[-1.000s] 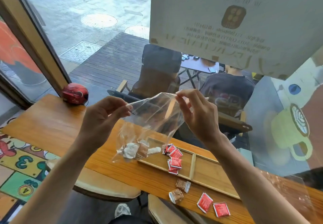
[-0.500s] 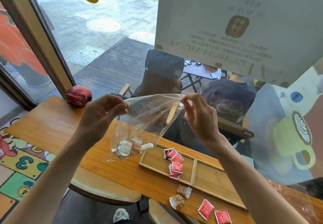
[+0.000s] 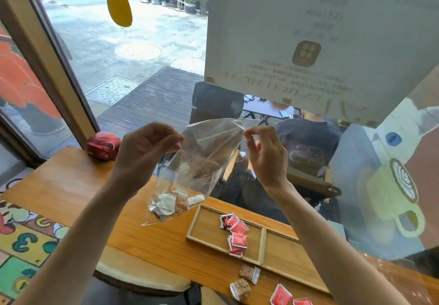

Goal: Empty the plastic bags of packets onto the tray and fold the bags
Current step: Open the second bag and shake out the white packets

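Both hands pinch the top corners of a clear plastic bag (image 3: 202,159) mid-frame, left hand (image 3: 145,152), right hand (image 3: 266,155), white and brown packets (image 3: 173,203) bunched at bottom, above counter (image 3: 71,185) left of wooden tray (image 3: 206,228) holding red packets (image 3: 235,233).

A clear plastic bag (image 3: 209,159) is showing white and brown packets (image 3: 174,203) through its film. Red packets (image 3: 235,232) are lying in a pale wooden tray (image 3: 206,229) on the orange-brown bench (image 3: 71,185). Brown packets with white ends (image 3: 244,281) are lying on the bench beside it.
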